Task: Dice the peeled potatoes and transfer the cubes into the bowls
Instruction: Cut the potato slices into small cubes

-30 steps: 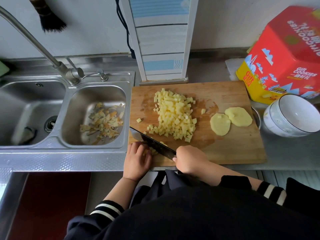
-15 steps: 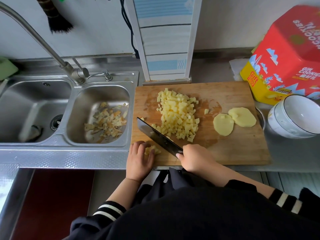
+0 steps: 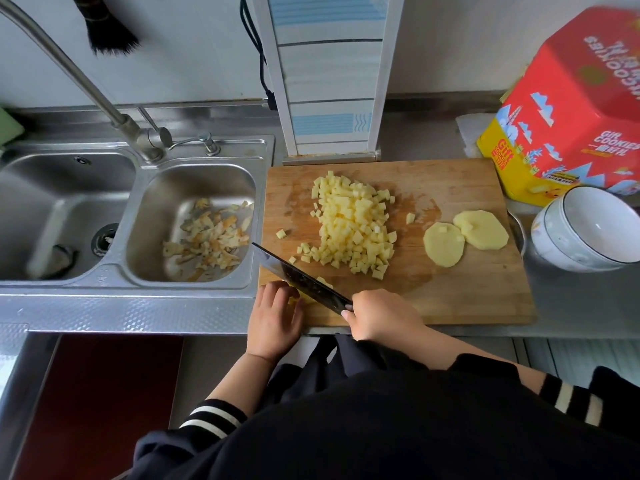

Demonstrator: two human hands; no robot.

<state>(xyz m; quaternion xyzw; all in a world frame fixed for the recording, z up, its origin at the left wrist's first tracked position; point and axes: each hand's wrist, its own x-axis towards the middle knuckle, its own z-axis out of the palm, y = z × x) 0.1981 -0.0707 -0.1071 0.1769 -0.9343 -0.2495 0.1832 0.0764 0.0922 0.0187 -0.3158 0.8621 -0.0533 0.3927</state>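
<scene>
A wooden cutting board point(image 3: 460, 292) carries a big heap of potato cubes point(image 3: 353, 226) in its middle. Two flat potato slices point(image 3: 464, 239) lie to the heap's right. My right hand point(image 3: 381, 315) grips the handle of a dark cleaver point(image 3: 298, 278), whose blade slants across the board's near left corner. My left hand point(image 3: 275, 317) presses down on a small bit of potato point(image 3: 298, 299) beside the blade, mostly hidden by fingers and blade. Stacked white bowls point(image 3: 588, 230) stand tilted off the board's right edge.
A double steel sink point(image 3: 138, 289) lies left of the board, with potato peels point(image 3: 207, 237) in its right basin and a tap point(image 3: 104, 102) above. A red and yellow cookie tin point(image 3: 571, 109) stands at the back right. A metal dish rim point(image 3: 517, 230) peeks beside the bowls.
The cleaver rose slightly, then came down again against the potato bit under my left hand. Both hands stay at the board's near left corner; the view shifted a little.
</scene>
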